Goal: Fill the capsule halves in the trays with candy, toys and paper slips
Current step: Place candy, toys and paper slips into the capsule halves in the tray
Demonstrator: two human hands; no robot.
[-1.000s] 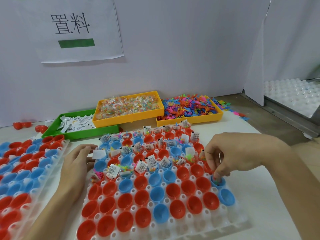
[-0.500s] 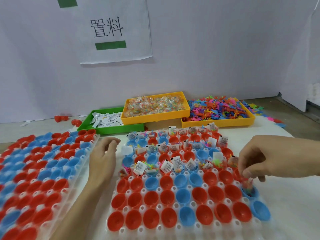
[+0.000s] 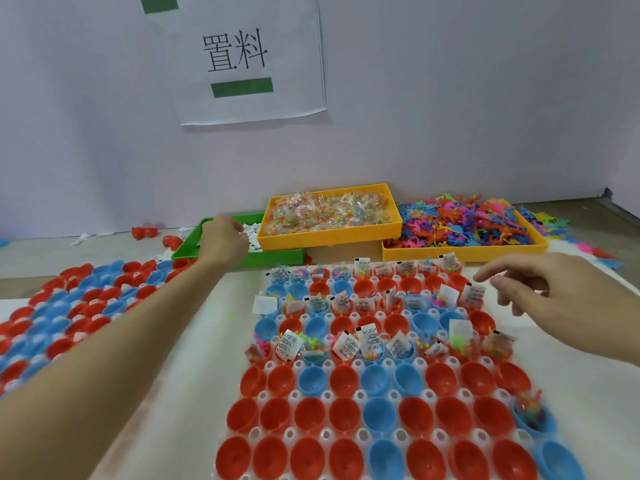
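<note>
A white capsule tray (image 3: pixel 327 396) lies in front of me with red and blue halves. The far rows and one middle row hold candy, toys and paper slips; the near rows are empty except a blue half (image 3: pixel 533 415) at the right with a toy and candy in it. My left hand (image 3: pixel 225 240) reaches into the green tray (image 3: pixel 242 260) of paper slips, its fingers curled down and hidden among them. My right hand (image 3: pixel 554 299) hovers over the tray's right side with fingers spread and nothing in it.
A yellow tray of wrapped candy (image 3: pixel 329 238) sits behind the capsule tray, and a yellow tray of coloured toys (image 3: pixel 464 253) is to its right. A second tray of red and blue halves (image 3: pixel 69 306) lies at the left. Loose red halves (image 3: pixel 145 232) lie by the wall.
My left hand has left the capsule tray's left edge and reached back into the green tray. My right hand has lifted off the blue half at the right and opened.
</note>
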